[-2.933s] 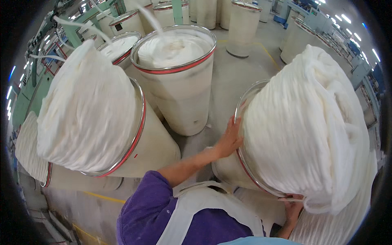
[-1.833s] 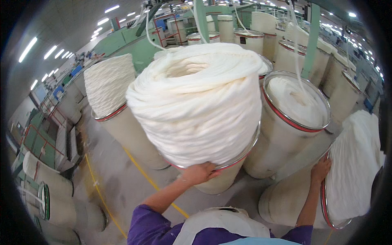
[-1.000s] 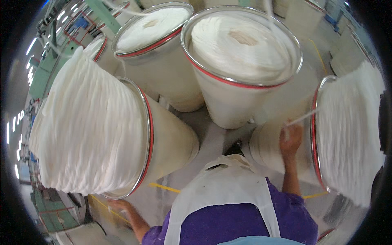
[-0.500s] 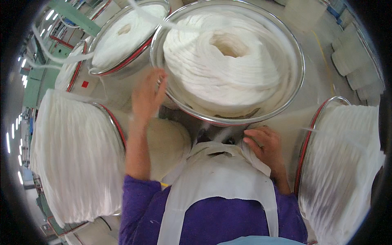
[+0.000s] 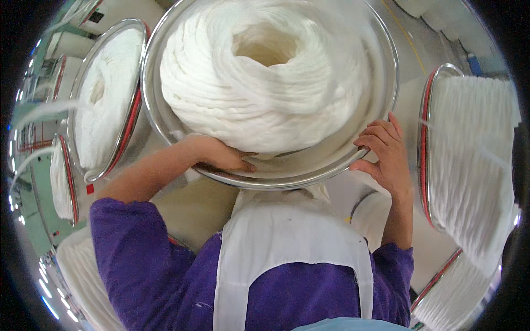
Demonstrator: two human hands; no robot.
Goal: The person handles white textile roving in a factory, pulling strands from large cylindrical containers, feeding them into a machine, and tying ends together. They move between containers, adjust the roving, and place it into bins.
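Note:
A large round can (image 5: 314,179) with a shiny metal rim stands right in front of me. Inside it lies a thick coil of white sliver (image 5: 221,105) with a deep hole in its middle. My left hand (image 5: 221,154) reaches over the near left rim, its stretched fingers between the coil and the can's wall. Whether its thumb touches the rim is hard to see. At the near right, my right hand (image 5: 385,151) has its fingers curled over the rim and its thumb close to the metal.
To the left, another full can (image 5: 107,99) with a red band leans in view, with a smaller one (image 5: 63,182) beyond it. White sliver overflows a can (image 5: 464,160) on the right, and another (image 5: 458,292) stands below it. More cans (image 5: 441,22) line the far right.
Both hands have come onto the big can: the left over its near left rim, the right up onto its near right rim. The can appears nearer and further left in view.

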